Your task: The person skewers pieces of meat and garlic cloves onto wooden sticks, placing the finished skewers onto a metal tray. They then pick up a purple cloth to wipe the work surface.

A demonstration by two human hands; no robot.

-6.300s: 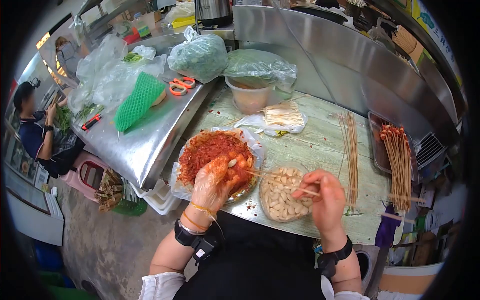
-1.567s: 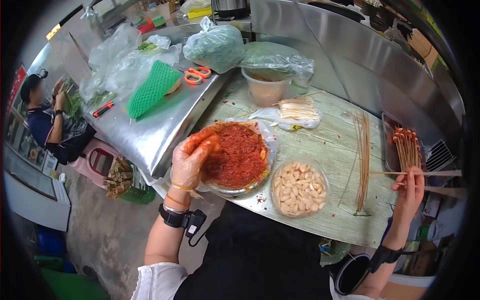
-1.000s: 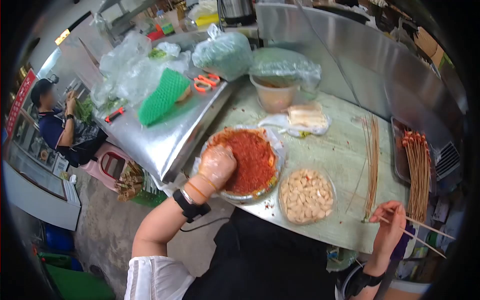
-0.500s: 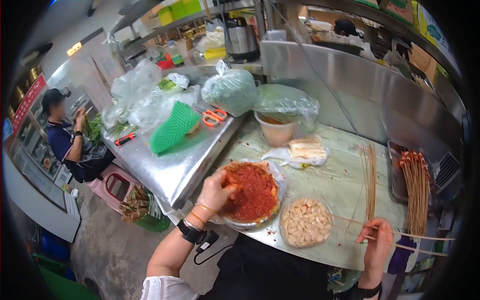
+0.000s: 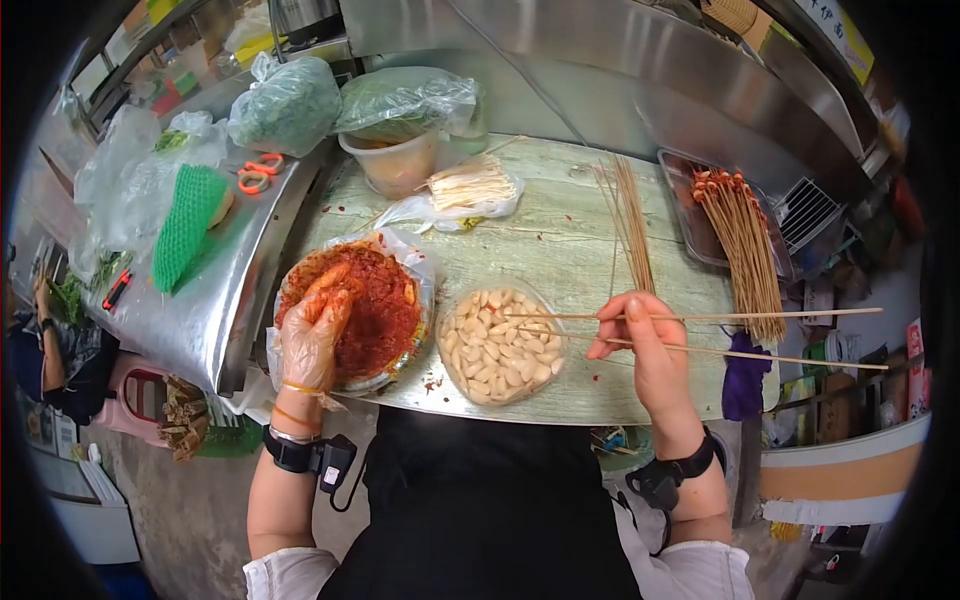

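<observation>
My left hand (image 5: 318, 325), in a clear glove smeared red, is in the bowl of red chili paste (image 5: 378, 315); its fingers are pressed together, and whatever they hold is hidden by paste. My right hand (image 5: 645, 345) is bare and pinches two thin wooden skewers (image 5: 790, 316) that lie nearly level. Their left ends reach over the clear tub of peeled garlic cloves (image 5: 500, 348), between my hands. More loose skewers (image 5: 632, 230) lie on the board beyond my right hand.
Skewers with red tips (image 5: 745, 245) lean across a dark tray (image 5: 690, 215) at right. Behind stand a bagged tub (image 5: 395, 160) and pale strips (image 5: 470, 188) on plastic. Scissors (image 5: 258, 172) and green netting (image 5: 190, 225) lie on the steel counter (image 5: 215, 310). Another person (image 5: 55, 345) is at far left.
The view has turned right and down toward the table. My left hand remains in the paste bowl. My right hand still holds the skewers, their left ends now over the garlic tub.
</observation>
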